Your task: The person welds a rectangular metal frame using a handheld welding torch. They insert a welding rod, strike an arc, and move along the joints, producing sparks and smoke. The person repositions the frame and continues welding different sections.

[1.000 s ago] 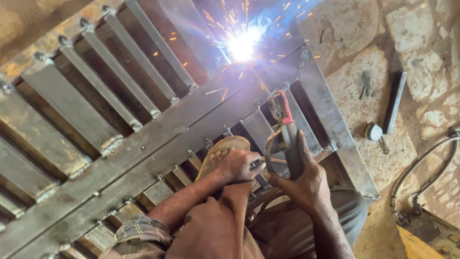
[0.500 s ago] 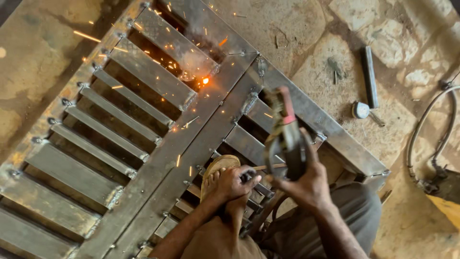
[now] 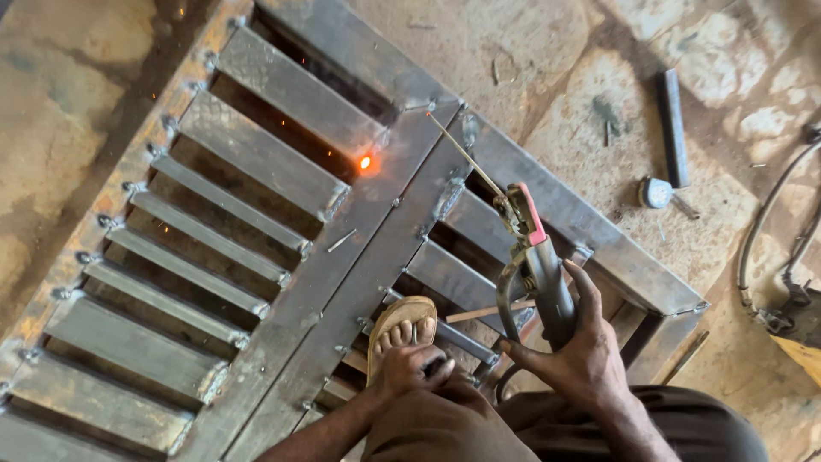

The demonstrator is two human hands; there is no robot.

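My right hand [image 3: 586, 364] grips a welding electrode holder [image 3: 537, 278] with a red jaw. A thin electrode rod [image 3: 466, 154] sticks out of it up and to the left, over the grey metal louvred frame [image 3: 342, 265] lying on the ground. The rod's tip is apart from an orange glowing weld spot [image 3: 365, 162] on the frame's middle bar. My left hand [image 3: 410, 368] rests with curled fingers against my sandalled foot [image 3: 400, 329], which stands on the frame. Something small and dark shows under its fingers; I cannot make out what.
A dark metal bar [image 3: 672, 127] and a small round-headed tool [image 3: 657, 192] lie on the stone floor at the right. Cables [image 3: 761, 239] curve along the right edge beside a yellow object [image 3: 800, 351]. The frame's slats [image 3: 256, 154] run diagonally at the left.
The bright arc and its spray of sparks have died down to a single glowing spot. The electrode holder has drawn back from the weld. My left hand stays by the foot.
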